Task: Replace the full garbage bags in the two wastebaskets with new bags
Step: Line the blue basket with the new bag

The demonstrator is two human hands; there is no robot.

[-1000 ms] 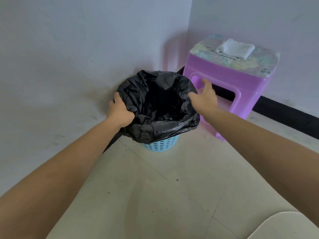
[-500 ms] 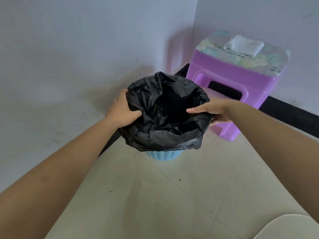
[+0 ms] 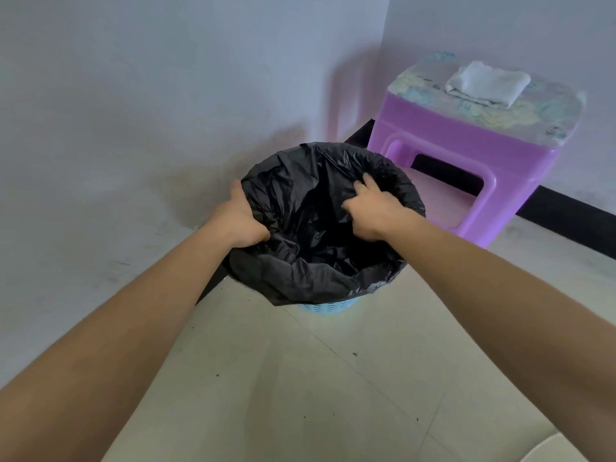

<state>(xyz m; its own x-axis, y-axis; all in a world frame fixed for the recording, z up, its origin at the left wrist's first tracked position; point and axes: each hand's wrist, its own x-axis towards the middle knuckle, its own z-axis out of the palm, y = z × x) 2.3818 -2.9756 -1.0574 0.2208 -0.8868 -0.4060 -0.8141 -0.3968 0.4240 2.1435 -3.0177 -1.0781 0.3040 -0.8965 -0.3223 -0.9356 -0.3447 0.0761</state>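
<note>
Gripping bag (image 3: 300, 278) rim: left hand (image 3: 238, 221) clamped | right hand (image 3: 373, 211) grip clamped inside

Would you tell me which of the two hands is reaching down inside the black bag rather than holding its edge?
The right hand: it is inside the opening of the black bag, fingers against the inner plastic. The left hand grips the bag's outer left edge.

A plain room corner in a home: tiled floor (image 3: 333, 395), painted walls (image 3: 133, 95), purple plastic stool (image 3: 466, 145) far right.
</note>
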